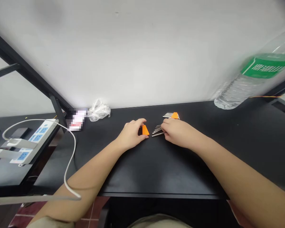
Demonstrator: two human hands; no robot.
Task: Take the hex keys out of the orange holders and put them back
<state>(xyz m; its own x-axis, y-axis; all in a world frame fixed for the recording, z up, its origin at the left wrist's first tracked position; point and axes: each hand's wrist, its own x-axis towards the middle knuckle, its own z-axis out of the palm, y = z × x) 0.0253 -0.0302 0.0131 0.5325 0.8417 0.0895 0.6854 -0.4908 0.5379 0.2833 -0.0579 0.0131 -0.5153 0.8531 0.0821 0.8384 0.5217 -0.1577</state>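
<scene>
My left hand [131, 134] rests on the black table [142, 171] with its fingers curled around an orange plastic holder [145, 129]. Just to its right, my right hand [175, 133] is closed over a bunch of thin metal hex keys [157, 130] whose ends stick out toward the orange holder. A second orange holder with metal keys in it [172, 115] lies on the table just beyond my right hand.
A clear water bottle with a green label [254, 79] stands at the far right by the white wall. A crumpled plastic bag [99, 110] lies at the back. A white power strip [35, 139] and cable [70, 158] sit on the left.
</scene>
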